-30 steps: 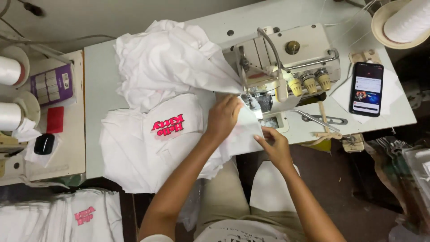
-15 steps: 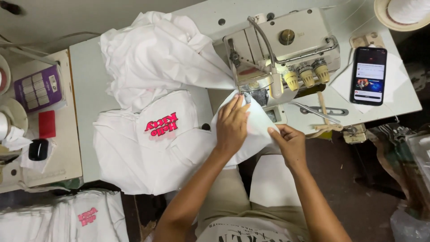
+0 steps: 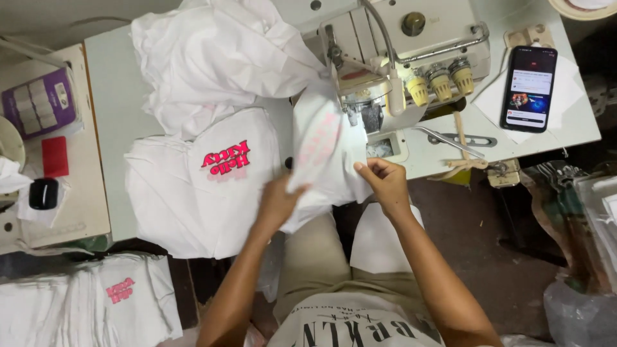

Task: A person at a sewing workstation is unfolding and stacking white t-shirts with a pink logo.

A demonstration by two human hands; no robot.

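A white garment piece (image 3: 324, 151) with a faint pink print showing through lies at the front of the sewing machine (image 3: 398, 58). My left hand (image 3: 279, 199) grips its lower left edge, partly hidden under the cloth. My right hand (image 3: 385, 183) pinches its right edge just below the needle area. To the left on the pale table (image 3: 109, 96) lies a white shirt with a pink printed logo (image 3: 225, 160), and a heap of white cloth (image 3: 218, 64) is bunched behind it.
A phone (image 3: 530, 87) with a lit screen rests on the table at the right. A side table (image 3: 51, 160) at the left bears a purple box, a red card and a black object. A stack of white printed shirts (image 3: 90, 299) sits at the lower left.
The view has shifted closer. My left hand dropped from the top of the cloth to its lower edge and lifted it, turning the piece over. My right hand stays on the right edge.
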